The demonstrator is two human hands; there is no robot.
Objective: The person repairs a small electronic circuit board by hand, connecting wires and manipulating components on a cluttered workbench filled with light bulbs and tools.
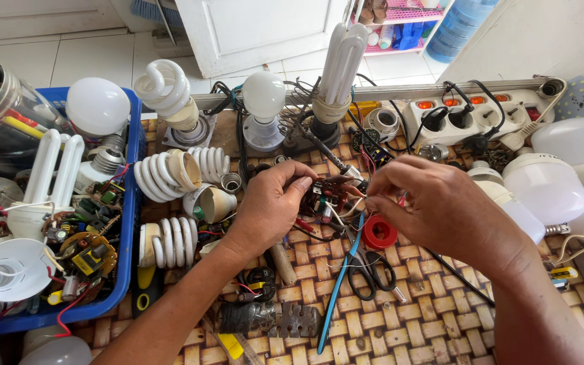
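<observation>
My left hand pinches a small circuit board with red and white wires, held above a woven mat. Fingertips of my right hand grip a thin wire at the board's right edge. A soldering iron rests in its stand just behind the board, tip pointing towards my hands. Below my right hand lies a red spool, with black-handled scissors next to it.
A blue crate of lamp parts sits at left. Spiral lamps, bulbs in holders, a white power strip and large white bulbs ring the mat. A blue tool and a black part lie near me.
</observation>
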